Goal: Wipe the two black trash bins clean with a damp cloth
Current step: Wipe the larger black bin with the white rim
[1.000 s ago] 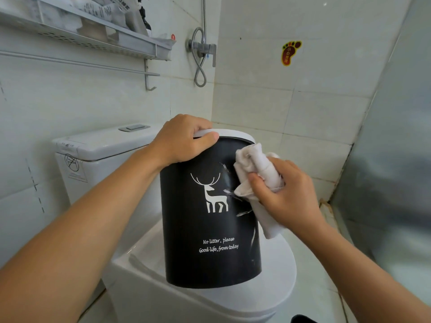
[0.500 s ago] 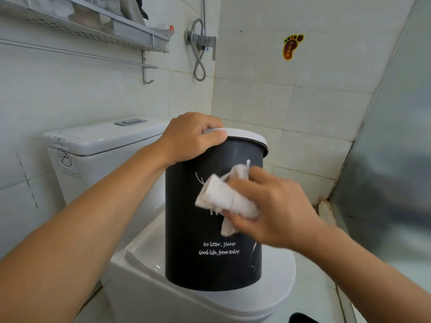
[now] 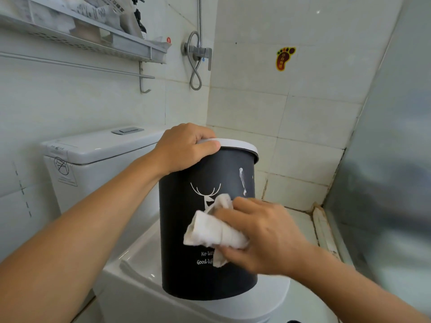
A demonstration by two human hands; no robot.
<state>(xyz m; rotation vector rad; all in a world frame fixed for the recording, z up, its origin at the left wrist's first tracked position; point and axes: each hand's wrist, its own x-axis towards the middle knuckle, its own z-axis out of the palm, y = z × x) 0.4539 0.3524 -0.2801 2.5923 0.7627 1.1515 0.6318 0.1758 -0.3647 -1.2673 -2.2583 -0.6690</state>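
Lower now — right hand rubs cloth across bin.

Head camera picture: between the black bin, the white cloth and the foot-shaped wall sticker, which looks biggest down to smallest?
1. Black bin
2. White cloth
3. Foot-shaped sticker, though it is farther away, so its true size against the cloth is unsure.

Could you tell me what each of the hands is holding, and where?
Left hand grips the bin by its rim; right hand holds the bunched cloth around its middle.
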